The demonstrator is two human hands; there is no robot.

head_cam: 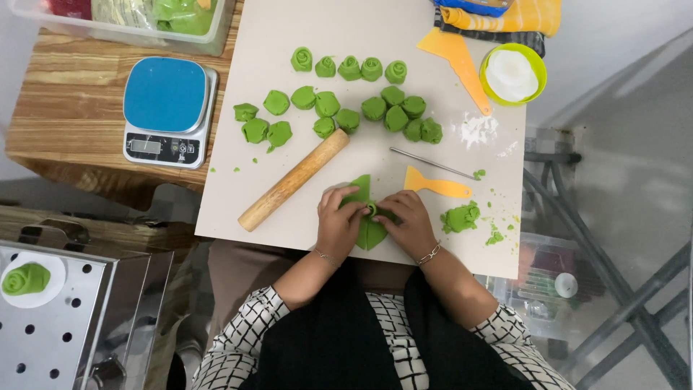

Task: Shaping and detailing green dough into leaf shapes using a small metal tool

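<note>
My left hand (338, 220) and my right hand (409, 221) both press on a flat strip of green dough (365, 232) lying near the front edge of the beige work mat (289, 29). The fingertips of both hands meet at a small rolled coil in the middle of the strip. Part of the dough is hidden under my fingers. A wooden rolling pin (294, 180) lies diagonally just left of my left hand. An orange scraper (437, 185) and a lump of green dough (460, 217) lie right of my right hand.
Several rolled green dough pieces (346, 101) lie in rows at the back of the mat. A blue-topped kitchen scale (167, 112) stands left. A green bowl of white flour (513, 73), a second orange scraper (456, 59), a metal rod (432, 163). A perforated steel tray (50, 332) holds one green roll (26, 279).
</note>
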